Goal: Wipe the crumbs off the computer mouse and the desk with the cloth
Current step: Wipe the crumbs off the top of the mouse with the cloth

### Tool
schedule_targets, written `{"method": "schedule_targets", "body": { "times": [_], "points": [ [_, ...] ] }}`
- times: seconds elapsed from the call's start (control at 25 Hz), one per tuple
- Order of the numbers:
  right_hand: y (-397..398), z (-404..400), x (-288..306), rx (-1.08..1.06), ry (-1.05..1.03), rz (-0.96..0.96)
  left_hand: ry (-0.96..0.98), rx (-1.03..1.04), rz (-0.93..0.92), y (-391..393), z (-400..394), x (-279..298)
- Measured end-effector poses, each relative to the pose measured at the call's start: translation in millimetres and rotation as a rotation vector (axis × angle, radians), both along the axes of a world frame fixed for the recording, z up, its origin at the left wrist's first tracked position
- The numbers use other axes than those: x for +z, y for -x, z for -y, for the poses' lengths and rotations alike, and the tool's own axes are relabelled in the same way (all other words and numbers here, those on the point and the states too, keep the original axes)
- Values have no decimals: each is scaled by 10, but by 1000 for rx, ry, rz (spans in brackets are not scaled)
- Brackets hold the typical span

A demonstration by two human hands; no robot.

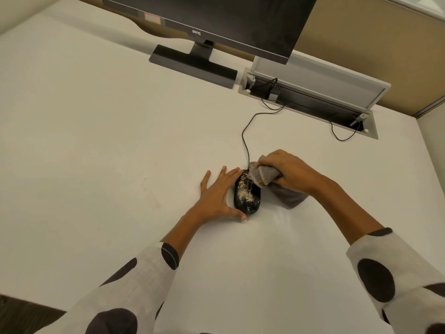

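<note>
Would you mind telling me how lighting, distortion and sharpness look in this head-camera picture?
Head view: warm, even light, with soft shadows beside the mouse and cloth; wide-angle bending curves the desk edges and tilts the monitor; crumbs stay sharp, and there is no strong glare.

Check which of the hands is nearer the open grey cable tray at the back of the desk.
Right. The right hand, gripping the grey cloth at the black crumb-covered mouse's front, lies closer to the open grey cable tray; the left hand braces the mouse's left side, farther away.

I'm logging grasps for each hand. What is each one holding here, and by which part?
The right hand grips the grey cloth by its bunched middle, one end at the mouse. The left hand braces the mouse's left side, fingers straight.
</note>
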State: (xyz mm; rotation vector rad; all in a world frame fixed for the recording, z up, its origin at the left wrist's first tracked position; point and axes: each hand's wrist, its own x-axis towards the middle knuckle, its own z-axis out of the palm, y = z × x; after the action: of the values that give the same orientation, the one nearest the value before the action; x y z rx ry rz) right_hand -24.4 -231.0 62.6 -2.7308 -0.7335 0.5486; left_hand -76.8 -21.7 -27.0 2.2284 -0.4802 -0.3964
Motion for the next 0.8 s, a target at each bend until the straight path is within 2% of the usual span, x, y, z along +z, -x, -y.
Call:
{"method": "schedule_targets", "body": {
  "times": [0.2,0.56,0.8],
  "points": [
    [112,-3,4,5,-34,-16,-40,-2,27,-4,15,-20],
    [584,39,76,-47,-211,-98,-34,1,25,-13,17,-34],
    [295,36,9,-129,-178,-32,-27,3,26,-11,14,-48]
  ]
}}
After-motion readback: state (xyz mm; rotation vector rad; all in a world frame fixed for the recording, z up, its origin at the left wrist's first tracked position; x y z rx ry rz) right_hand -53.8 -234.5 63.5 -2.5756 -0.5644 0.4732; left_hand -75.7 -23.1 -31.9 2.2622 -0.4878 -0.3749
